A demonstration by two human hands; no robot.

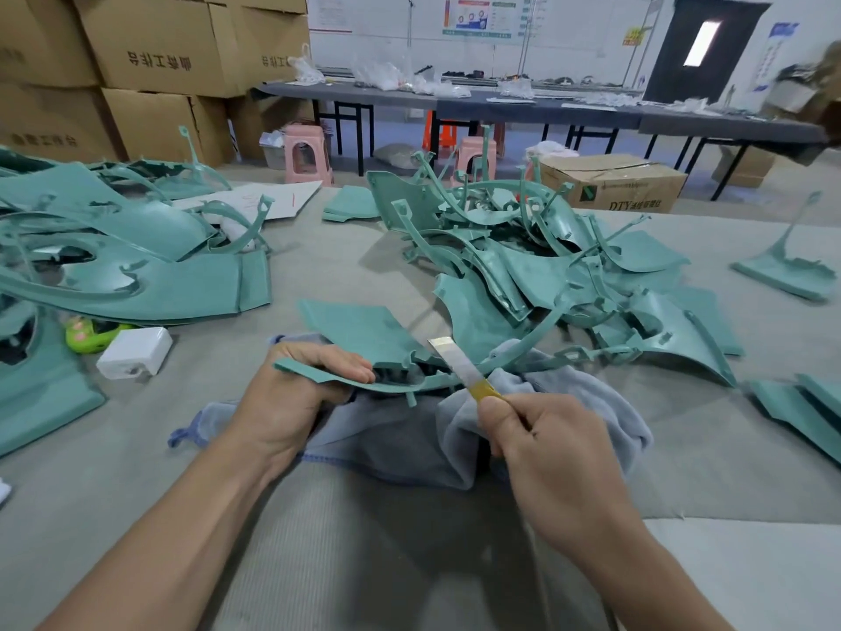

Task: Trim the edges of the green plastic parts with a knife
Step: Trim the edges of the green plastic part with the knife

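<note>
The right hand [541, 441] is curled tight round the handle end of a knife [459, 366], thumb pressed on its brass-coloured collar; the flat, bare steel blade slants up and away, its side lying against the thin curved rim of the green plastic part [364, 339] being worked. The left hand [291, 393] grips that same part at its near-left edge, fingers wrapped over the top of the strip, steadying it above a crumpled grey-blue cloth [569, 403] that pads the counter [409, 539].

This looks like the trimming stroke itself, or the moment just before one: blade set to the edge, part braced. The next move seems to call for a shallow, controlled draw along the rim, with the left fingers kept out of the blade's line.

The part is smooth, matt, thin-walled moulding: a broad flat panel running into a narrow arching rib. Similar pieces lie in a tangled heap [546, 257] beyond and a flatter stack [136, 266] to the left. The counter's covering looks like ribbed, felt-like grey fabric.
</note>
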